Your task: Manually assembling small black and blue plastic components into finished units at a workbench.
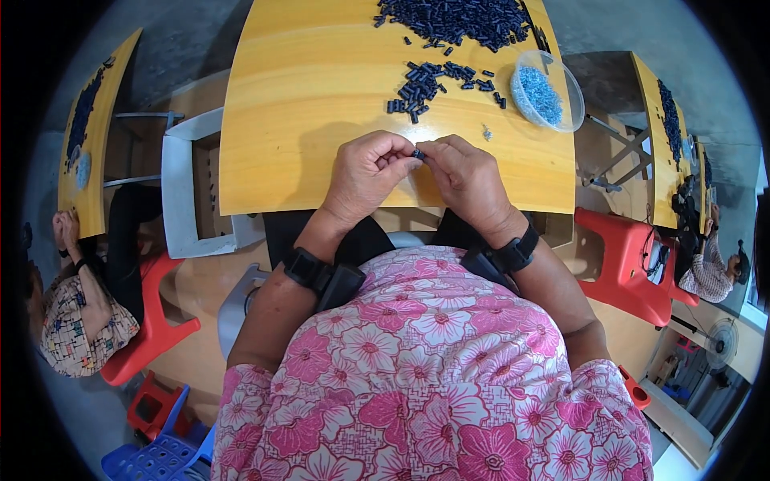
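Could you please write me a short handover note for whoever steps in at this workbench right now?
Left hand and right hand: both pinch one small dark cylindrical piece between the fingertips, just above the yellow wooden table.
Supplies: a small loose cluster of dark pieces lies ahead of the hands, a large heap of dark pieces at the far edge, and a clear plastic bowl of tiny pale blue parts stands to the right.
Done: cannot tell; no separate finished pile shows.
Left: the cluster and heap appear unworked.
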`<action>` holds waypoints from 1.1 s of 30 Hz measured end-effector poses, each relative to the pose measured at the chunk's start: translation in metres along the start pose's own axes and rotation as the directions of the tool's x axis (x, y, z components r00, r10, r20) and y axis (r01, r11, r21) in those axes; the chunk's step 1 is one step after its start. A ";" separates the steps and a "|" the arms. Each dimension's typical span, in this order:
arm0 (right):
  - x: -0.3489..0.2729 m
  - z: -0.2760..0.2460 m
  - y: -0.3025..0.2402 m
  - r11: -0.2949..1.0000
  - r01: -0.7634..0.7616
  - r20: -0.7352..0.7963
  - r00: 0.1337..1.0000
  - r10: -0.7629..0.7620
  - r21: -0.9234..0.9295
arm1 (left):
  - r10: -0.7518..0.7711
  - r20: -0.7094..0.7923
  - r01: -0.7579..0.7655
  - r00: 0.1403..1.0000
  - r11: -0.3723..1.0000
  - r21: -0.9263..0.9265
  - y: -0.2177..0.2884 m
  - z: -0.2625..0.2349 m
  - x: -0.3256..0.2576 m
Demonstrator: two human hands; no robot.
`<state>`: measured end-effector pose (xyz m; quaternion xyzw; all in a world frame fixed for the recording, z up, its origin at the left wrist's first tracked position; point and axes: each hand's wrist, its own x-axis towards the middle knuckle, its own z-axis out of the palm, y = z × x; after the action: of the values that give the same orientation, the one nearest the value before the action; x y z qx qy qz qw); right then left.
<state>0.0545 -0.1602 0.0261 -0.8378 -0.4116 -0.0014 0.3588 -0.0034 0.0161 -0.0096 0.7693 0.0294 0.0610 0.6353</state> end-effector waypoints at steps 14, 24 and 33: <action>0.001 0.010 0.005 0.875 -0.291 -0.011 0.948 0.319 0.386 | 0.069 -0.006 -0.069 0.998 0.998 0.002 0.004 -0.002 0.001; 0.007 0.007 0.002 0.533 -0.614 0.310 0.774 0.553 0.583 | 0.057 -0.028 -0.058 0.998 0.998 -0.036 0.003 0.000 0.001; 0.005 0.007 0.002 0.545 -0.616 0.349 0.781 0.518 0.569 | 0.054 -0.048 -0.053 0.997 0.999 0.009 0.005 0.003 0.000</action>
<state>0.0571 -0.1538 0.0209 -0.7414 -0.1149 0.3176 0.5798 -0.0029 0.0126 -0.0050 0.7704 0.0243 0.0964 0.6297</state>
